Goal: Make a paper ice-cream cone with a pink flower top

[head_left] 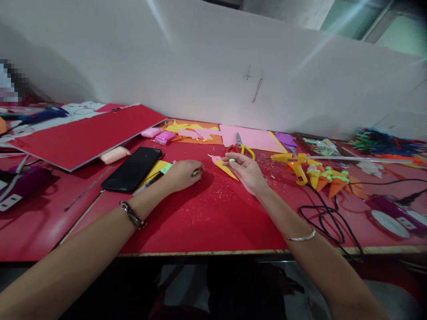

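My right hand (246, 172) is palm up over the middle of the red table, with a small light-green ball (232, 160), which looks like soft clay, held at its fingers. Just under and left of those fingers lies a yellow paper cone (229, 172) with a pink top. My left hand (187, 174) is turned down with fingers curled around a bit of green clay (196, 172), mostly hidden. Beside its wrist are a dark marker-like stick (151, 181), a green scrap (166, 167) and a yellow sheet (154, 172). Scissors (239, 144) lie behind the cone.
Left are a black phone (132, 170), a red board (90, 133) and pink clay packets (164, 137). Paper strips (191, 132) and a pink sheet (253, 137) lie behind. Right are a yellow glue gun (295, 166), small paper cones (328, 178), cables and a purple power socket (390, 211).
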Demonstrator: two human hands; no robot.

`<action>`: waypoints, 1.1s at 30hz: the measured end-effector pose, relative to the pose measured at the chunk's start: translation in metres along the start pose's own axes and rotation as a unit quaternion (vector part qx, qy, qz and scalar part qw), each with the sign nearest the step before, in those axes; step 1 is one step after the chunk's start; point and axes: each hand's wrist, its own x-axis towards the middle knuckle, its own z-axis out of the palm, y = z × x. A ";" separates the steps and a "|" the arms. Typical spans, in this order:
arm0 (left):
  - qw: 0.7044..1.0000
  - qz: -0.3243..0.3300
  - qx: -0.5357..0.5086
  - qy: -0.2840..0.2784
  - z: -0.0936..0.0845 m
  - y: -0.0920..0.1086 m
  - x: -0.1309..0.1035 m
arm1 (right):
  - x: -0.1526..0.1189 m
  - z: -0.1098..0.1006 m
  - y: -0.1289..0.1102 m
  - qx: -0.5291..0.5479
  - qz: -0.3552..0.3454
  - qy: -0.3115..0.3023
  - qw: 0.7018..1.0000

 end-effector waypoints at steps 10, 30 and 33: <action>1.000 0.011 -0.002 0.007 0.002 -0.002 0.000 | -0.002 0.002 -0.001 -0.069 -0.001 0.012 0.998; 1.000 0.014 0.005 0.004 0.002 -0.002 0.000 | 0.001 0.001 -0.002 0.007 0.003 0.051 0.999; 1.000 0.015 0.004 0.002 0.002 -0.003 0.000 | 0.002 0.000 -0.002 -0.015 -0.011 0.086 0.996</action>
